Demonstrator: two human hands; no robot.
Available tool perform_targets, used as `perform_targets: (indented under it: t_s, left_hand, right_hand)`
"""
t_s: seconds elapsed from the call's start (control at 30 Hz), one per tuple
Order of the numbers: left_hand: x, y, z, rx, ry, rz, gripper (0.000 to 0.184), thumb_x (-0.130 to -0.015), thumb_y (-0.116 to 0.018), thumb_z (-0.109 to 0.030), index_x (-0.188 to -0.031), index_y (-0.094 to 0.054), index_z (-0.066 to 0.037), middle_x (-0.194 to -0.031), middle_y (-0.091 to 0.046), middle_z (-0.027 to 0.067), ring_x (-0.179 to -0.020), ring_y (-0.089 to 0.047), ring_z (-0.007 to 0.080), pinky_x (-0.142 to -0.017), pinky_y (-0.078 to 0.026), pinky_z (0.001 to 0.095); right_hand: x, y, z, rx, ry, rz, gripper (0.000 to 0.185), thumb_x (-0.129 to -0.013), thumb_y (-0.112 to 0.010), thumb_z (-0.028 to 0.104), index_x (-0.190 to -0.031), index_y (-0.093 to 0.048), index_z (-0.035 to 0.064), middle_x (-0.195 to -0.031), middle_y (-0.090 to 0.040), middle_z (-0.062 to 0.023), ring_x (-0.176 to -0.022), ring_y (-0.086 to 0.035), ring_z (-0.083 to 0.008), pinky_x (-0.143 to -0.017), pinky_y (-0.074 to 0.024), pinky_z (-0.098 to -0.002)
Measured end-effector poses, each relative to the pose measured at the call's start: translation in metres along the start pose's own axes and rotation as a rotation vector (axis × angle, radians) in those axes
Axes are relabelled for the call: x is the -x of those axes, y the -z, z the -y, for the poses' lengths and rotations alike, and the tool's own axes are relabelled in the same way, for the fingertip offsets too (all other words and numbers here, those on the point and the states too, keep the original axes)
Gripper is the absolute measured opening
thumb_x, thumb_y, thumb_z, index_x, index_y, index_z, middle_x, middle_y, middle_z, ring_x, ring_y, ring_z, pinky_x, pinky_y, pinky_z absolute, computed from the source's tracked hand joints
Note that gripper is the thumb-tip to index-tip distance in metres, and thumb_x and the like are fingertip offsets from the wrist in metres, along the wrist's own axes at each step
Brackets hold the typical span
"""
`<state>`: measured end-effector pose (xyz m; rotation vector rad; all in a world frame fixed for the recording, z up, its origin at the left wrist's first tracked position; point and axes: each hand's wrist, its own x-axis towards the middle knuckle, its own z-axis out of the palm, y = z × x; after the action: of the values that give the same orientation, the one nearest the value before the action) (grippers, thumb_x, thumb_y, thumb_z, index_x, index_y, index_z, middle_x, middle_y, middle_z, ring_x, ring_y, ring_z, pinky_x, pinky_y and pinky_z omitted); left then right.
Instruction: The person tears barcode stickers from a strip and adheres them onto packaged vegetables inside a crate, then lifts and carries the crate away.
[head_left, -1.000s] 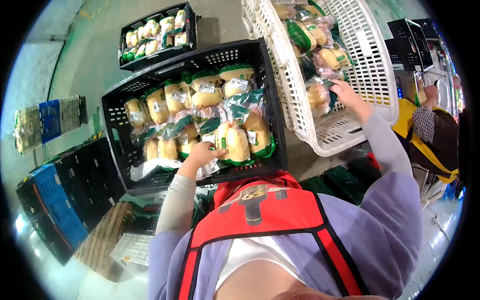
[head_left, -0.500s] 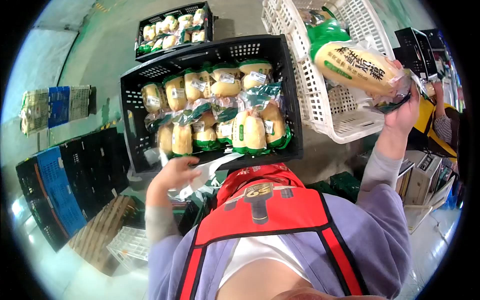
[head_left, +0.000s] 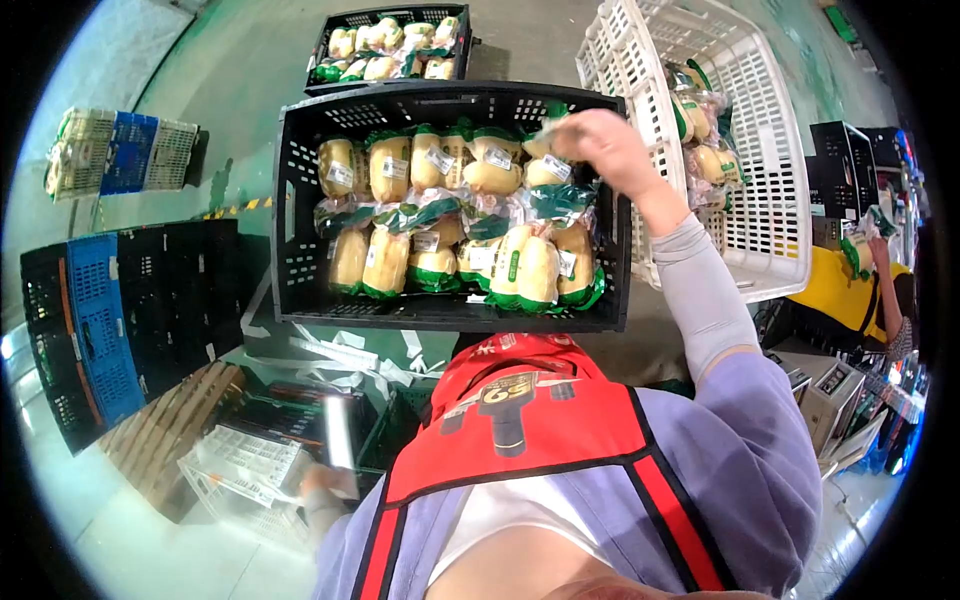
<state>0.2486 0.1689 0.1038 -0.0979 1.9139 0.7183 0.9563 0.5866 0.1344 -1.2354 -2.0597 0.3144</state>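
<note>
My right hand (head_left: 605,150) is over the back right corner of a black crate (head_left: 450,318). Its fingers are closed at the top of a clear and green bag of lotus root (head_left: 550,172), which carries a white label. Two rows of similar bagged lotus roots (head_left: 525,268) lie in this crate, many with white labels. Low on the left, my left hand (head_left: 328,482) is smeared by motion beside a white basket (head_left: 245,465). A bright white strip (head_left: 339,432) rises right by it; whether the fingers hold it is unclear.
A white crate (head_left: 790,225) with more bagged roots stands on the right. Behind is a smaller black crate (head_left: 318,75) of bags. Paper strips (head_left: 350,355) lie below the main crate. Crates (head_left: 105,335) and a wooden pallet (head_left: 165,425) are left. Another person's hand (head_left: 880,255) shows far right.
My right hand has moved left from the white crate to the black crate; the large bag it held up is no longer raised. My left hand has dropped down and away from the crate's front edge.
</note>
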Motion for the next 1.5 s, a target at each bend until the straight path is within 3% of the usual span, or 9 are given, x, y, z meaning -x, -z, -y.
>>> perform_targets:
  t_s: [0.13, 0.5, 0.6, 0.67, 0.73, 0.8, 0.97, 1.13, 1.5]
  left_hand:
    - [-0.032, -0.079, 0.052, -0.683, 0.135, 0.189, 0.028, -0.074, -0.067, -0.026, -0.08, -0.062, 0.001, -0.07, -0.062, 0.012, -0.063, -0.059, 0.0204, -0.06, -0.048, 0.0352]
    - [0.074, -0.337, -0.109, -1.398, -0.121, 0.761, 0.032, -0.083, -0.063, -0.027, -0.099, -0.061, 0.001, -0.069, -0.062, 0.0055, -0.059, -0.057, 0.0132, -0.051, -0.044, 0.0272]
    - [0.116, -0.366, -0.134, -1.158, -0.018, 0.9, 0.023, -0.085, -0.061, -0.021, -0.096, -0.06, 0.0, -0.07, -0.062, 0.0038, -0.053, -0.052, 0.0083, -0.045, -0.04, 0.0228]
    - [0.13, -0.388, -0.14, -1.115, 0.015, 0.934, 0.015, -0.087, -0.057, -0.015, -0.093, -0.059, -0.001, -0.068, -0.06, 0.0017, -0.046, -0.046, 0.0035, -0.039, -0.034, 0.0187]
    - [0.134, -0.402, -0.137, -0.919, -0.143, 0.925, 0.015, -0.087, -0.056, -0.014, -0.093, -0.059, -0.001, -0.064, -0.056, -0.0003, -0.041, -0.041, 0.002, -0.034, -0.031, 0.0179]
    - [0.135, -0.419, -0.128, -0.821, -0.134, 0.955, 0.014, -0.087, -0.057, -0.012, -0.094, -0.058, -0.001, -0.062, -0.054, -0.0015, -0.041, -0.041, 0.0022, -0.033, -0.03, 0.0181]
    - [0.144, -0.456, -0.113, -0.799, -0.137, 0.921, 0.014, -0.085, -0.055, -0.006, -0.098, -0.056, 0.0, -0.068, -0.056, 0.0007, -0.04, -0.04, 0.0021, -0.033, -0.029, 0.0187]
    - [0.136, -0.468, -0.107, -0.805, -0.225, 0.848, 0.014, -0.084, -0.055, -0.004, -0.097, -0.057, 0.001, -0.074, -0.059, 0.0021, -0.053, -0.048, 0.0032, -0.044, -0.038, 0.0183]
    - [0.124, -0.467, -0.106, -0.817, -0.305, 0.932, 0.017, -0.084, -0.057, -0.006, -0.098, -0.057, 0.002, -0.073, -0.059, 0.0008, -0.057, -0.049, 0.0022, -0.046, -0.039, 0.0182]
  right_hand:
    - [0.018, -0.047, 0.05, 0.555, 0.035, 0.95, 0.017, -0.071, -0.054, 0.019, -0.077, -0.062, 0.0056, -0.077, -0.059, -0.0077, -0.081, -0.057, -0.022, -0.072, -0.0448, -0.0375]
    - [0.033, -0.031, 0.067, 0.376, -0.235, 1.209, 0.043, -0.074, -0.059, 0.027, -0.106, -0.06, -0.0017, -0.127, -0.045, -0.0154, -0.108, -0.05, -0.0308, -0.085, -0.0448, -0.0397]
    - [0.013, 0.022, 0.04, -0.153, -0.374, 1.175, 0.045, -0.078, -0.06, 0.032, -0.108, -0.057, -0.0015, -0.103, -0.06, -0.0118, -0.091, -0.06, -0.0277, -0.077, -0.0488, -0.0373]
    - [0.028, 0.067, 0.003, -0.311, -0.492, 0.491, 0.037, -0.082, -0.058, 0.027, -0.108, -0.056, 0.0001, -0.087, -0.064, -0.0092, -0.08, -0.062, -0.0212, -0.067, -0.0497, -0.0315]
    - [0.037, 0.115, -0.03, -1.16, -0.967, -0.137, 0.028, -0.083, -0.06, 0.018, -0.105, -0.056, 0.0006, -0.087, -0.063, -0.0081, -0.081, -0.06, -0.0137, -0.063, -0.0466, -0.0236]
    - [0.065, 0.132, -0.097, -0.375, -1.082, -0.399, 0.028, -0.082, -0.062, 0.015, -0.104, -0.056, 0.0004, -0.09, -0.062, -0.0082, -0.081, -0.059, -0.0123, -0.063, -0.0451, -0.0211]
    - [0.226, 0.13, -0.27, 0.336, -1.395, -0.691, 0.044, -0.083, -0.062, 0.023, -0.117, -0.047, -0.0004, -0.1, -0.06, -0.011, -0.085, -0.06, -0.0203, -0.074, -0.0482, -0.0256]
    - [0.225, 0.089, -0.231, -0.899, -1.761, -1.02, 0.048, -0.084, -0.059, 0.04, -0.114, -0.049, 0.0047, -0.099, -0.06, -0.0122, -0.082, -0.061, -0.0249, -0.068, -0.053, -0.0335]
    - [0.201, 0.132, -0.189, -0.916, -1.668, -1.069, 0.042, -0.071, -0.068, 0.052, -0.092, -0.058, 0.0165, -0.078, -0.062, -0.0007, -0.06, -0.055, -0.0159, -0.042, -0.0409, -0.0272]
